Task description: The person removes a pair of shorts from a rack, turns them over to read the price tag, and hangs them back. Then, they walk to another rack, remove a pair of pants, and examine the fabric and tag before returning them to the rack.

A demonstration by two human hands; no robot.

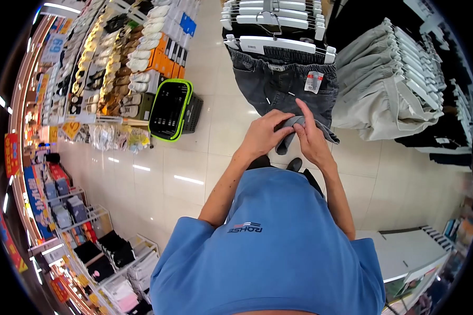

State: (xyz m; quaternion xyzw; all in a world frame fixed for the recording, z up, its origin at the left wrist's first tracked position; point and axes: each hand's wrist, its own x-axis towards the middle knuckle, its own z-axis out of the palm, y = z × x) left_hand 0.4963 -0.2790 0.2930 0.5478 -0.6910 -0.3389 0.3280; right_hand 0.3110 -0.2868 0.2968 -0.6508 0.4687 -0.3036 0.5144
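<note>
Head view of a clothing aisle. We see the left hand (261, 137) and the right hand (311, 140), both pinched shut on one leg hem of the dark denim shorts (284, 86), which hang from a white hanger (278, 44) on the rack straight ahead, with one price tag (314, 82) at the waistband. We judge the denim light, soft and limp, not slippery; the doubled hem or the waistband gives the firmest hold. We count two hands and one pair of shorts in hand. To the right hangs a row of pale trousers (376, 79), too overlapped to count; one black-and-green basket (172, 109) stands on the floor (163, 173).
</note>
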